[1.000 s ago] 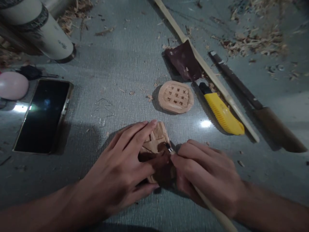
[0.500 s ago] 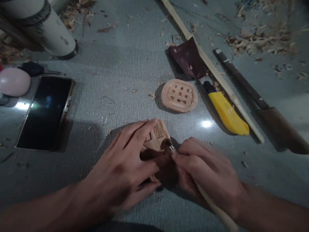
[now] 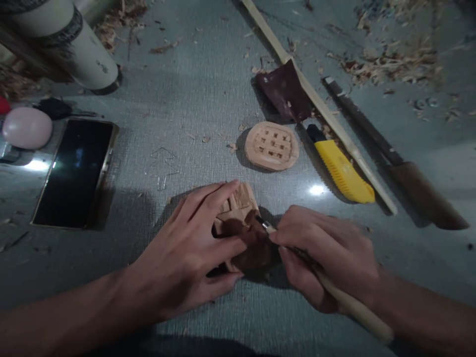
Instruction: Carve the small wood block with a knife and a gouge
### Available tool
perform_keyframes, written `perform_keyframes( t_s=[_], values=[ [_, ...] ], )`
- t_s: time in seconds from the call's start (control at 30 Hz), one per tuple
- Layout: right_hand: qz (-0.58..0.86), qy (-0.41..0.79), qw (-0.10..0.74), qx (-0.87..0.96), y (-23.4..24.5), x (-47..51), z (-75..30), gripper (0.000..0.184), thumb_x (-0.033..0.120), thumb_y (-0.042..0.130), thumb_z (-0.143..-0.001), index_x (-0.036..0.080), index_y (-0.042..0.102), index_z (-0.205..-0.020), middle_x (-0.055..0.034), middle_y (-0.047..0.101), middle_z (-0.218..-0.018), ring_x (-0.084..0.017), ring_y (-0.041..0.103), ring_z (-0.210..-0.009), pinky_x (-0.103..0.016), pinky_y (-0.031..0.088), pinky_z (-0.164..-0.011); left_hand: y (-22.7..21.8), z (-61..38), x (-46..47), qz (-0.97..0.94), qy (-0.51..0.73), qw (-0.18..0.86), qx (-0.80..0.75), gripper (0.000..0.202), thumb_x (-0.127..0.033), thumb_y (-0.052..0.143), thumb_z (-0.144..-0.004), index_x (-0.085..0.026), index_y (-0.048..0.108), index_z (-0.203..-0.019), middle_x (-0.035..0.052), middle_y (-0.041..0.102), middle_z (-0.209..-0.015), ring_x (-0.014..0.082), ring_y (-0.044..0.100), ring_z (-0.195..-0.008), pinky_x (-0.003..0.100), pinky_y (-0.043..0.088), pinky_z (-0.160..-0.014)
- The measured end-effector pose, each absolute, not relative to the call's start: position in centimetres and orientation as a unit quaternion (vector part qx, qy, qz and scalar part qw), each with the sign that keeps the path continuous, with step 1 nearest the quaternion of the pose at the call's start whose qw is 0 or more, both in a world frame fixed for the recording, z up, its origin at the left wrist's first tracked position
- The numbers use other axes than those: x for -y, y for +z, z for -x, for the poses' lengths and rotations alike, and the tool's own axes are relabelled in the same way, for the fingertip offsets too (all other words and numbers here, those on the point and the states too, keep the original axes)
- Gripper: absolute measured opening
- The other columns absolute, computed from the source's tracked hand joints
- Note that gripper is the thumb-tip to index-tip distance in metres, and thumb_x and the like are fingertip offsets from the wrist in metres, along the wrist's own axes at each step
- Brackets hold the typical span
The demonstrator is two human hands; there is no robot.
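Note:
My left hand (image 3: 197, 243) is closed around the left side of a carved wooden block (image 3: 240, 213), pressing it to the table. The block's near part lies in shadow. In my right hand (image 3: 327, 253) is a carving tool (image 3: 357, 307) with a long pale wooden handle, gripped like a pen. Its dark metal tip meets the block's right edge, though I cannot make out the blade's shape. Just beyond the block lies an oval wooden piece (image 3: 272, 146) with rows of small square holes.
To the right lie a yellow utility knife (image 3: 344, 171), a long pale stick (image 3: 334, 116), a dark file (image 3: 366, 121) with a brown handle, and folded maroon sandpaper (image 3: 286, 91). At left are a phone (image 3: 74, 173), a pink rounded object (image 3: 28, 128), a bent wire (image 3: 161, 166) and a white cylinder (image 3: 89, 54).
The tool's tip has shifted slightly on the block, and its handle now slants lower to the right. My left hand keeps its hold. The whole view has moved a little.

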State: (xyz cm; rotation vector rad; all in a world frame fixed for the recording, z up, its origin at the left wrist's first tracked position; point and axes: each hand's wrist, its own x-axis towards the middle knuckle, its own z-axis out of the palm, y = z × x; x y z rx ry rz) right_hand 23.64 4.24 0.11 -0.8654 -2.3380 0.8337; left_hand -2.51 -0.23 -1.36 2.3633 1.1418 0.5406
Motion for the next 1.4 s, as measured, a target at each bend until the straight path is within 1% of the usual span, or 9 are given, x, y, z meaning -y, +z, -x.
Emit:
perform_keyframes(
  t_s=[0.13,0.27,0.4,0.5,0.7,0.9,1.03,1.23,1.4],
  values=[
    [0.304,0.324,0.237,0.864,-0.4,-4.3,-23.8,0.018,0.008,0.055,-0.095,0.026,0.057,-0.095,0.0012,0.058,-0.077,-0.014,0.054,-0.065,-0.030,0.041,-0.057,-1.4,2.5,0.3,-0.861,0.195,0.226,-0.413,0.041,-0.025,0.085,-0.092,-0.026,0.076,-0.133,0.0169,0.032,-0.180,0.0506,0.042,-0.158,0.073,0.052,-0.120],
    [0.285,0.284,0.203,0.893,-0.9,-4.0,-23.9,0.023,0.011,0.054,-0.103,0.024,0.056,-0.084,-0.0004,0.057,-0.081,-0.016,0.049,-0.072,-0.032,0.035,-0.058,-1.2,2.4,0.5,-0.859,0.191,0.227,-0.416,0.033,-0.024,0.077,-0.099,-0.025,0.075,-0.131,0.0194,0.031,-0.178,0.0475,0.038,-0.162,0.072,0.049,-0.122],
    [0.265,0.201,0.193,0.923,-1.1,-4.0,-23.7,0.024,0.009,0.053,-0.107,0.021,0.061,-0.087,-0.0017,0.057,-0.082,-0.018,0.044,-0.075,-0.035,0.032,-0.061,-1.3,2.4,0.4,-0.857,0.191,0.224,-0.424,0.034,-0.022,0.075,-0.098,-0.026,0.073,-0.132,0.0185,0.032,-0.176,0.0467,0.037,-0.162,0.072,0.048,-0.124],
    [0.255,0.192,0.182,0.930,-1.1,-4.0,-23.7,0.025,0.010,0.051,-0.109,0.021,0.063,-0.090,-0.0029,0.059,-0.086,-0.019,0.045,-0.079,-0.036,0.033,-0.064,-1.4,2.5,0.4,-0.854,0.193,0.226,-0.426,0.039,-0.019,0.075,-0.096,-0.027,0.073,-0.134,0.0168,0.033,-0.176,0.0467,0.037,-0.163,0.072,0.048,-0.124],
    [0.260,0.213,0.168,0.927,-1.2,-4.1,-23.8,0.024,0.006,0.050,-0.109,0.019,0.063,-0.094,-0.0019,0.058,-0.089,-0.018,0.045,-0.080,-0.035,0.031,-0.065,-1.4,2.6,0.4,-0.855,0.196,0.227,-0.424,0.038,-0.015,0.076,-0.092,-0.024,0.074,-0.129,0.0177,0.030,-0.178,0.0473,0.035,-0.163,0.071,0.049,-0.123],
    [0.283,0.252,0.184,0.907,-1.5,-3.7,-23.9,0.024,0.006,0.052,-0.107,0.021,0.059,-0.091,0.0001,0.058,-0.088,-0.015,0.048,-0.079,-0.033,0.034,-0.066,-1.2,2.8,0.3,-0.857,0.187,0.232,-0.421,0.040,-0.014,0.076,-0.093,-0.025,0.074,-0.132,0.0182,0.030,-0.178,0.0488,0.033,-0.165,0.071,0.049,-0.123],
    [0.325,0.327,0.176,0.870,-1.3,-3.3,-23.7,0.025,0.009,0.055,-0.105,0.023,0.055,-0.084,0.0020,0.058,-0.082,-0.014,0.051,-0.071,-0.031,0.039,-0.064,-1.2,2.7,0.3,-0.856,0.192,0.226,-0.424,0.030,-0.016,0.075,-0.095,-0.024,0.076,-0.124,0.0173,0.031,-0.179,0.0499,0.035,-0.164,0.072,0.050,-0.121],
    [0.286,0.181,0.190,0.922,-0.8,-3.4,-22.6,0.031,0.012,0.045,-0.111,0.018,0.063,-0.087,-0.0026,0.058,-0.081,-0.017,0.048,-0.074,-0.033,0.035,-0.063,-1.2,2.5,0.2,-0.858,0.196,0.220,-0.420,0.029,-0.020,0.076,-0.096,-0.024,0.075,-0.124,0.0190,0.033,-0.177,0.0504,0.038,-0.162,0.073,0.048,-0.122],
    [0.291,0.218,0.226,0.904,-0.9,-4.0,-22.6,0.026,0.010,0.050,-0.109,0.021,0.062,-0.089,-0.0004,0.057,-0.078,-0.015,0.050,-0.071,-0.030,0.037,-0.061,-1.1,2.7,0.0,-0.864,0.183,0.218,-0.416,0.032,-0.021,0.076,-0.096,-0.025,0.073,-0.127,0.0184,0.031,-0.178,0.0481,0.036,-0.164,0.073,0.048,-0.123]
  ],
)
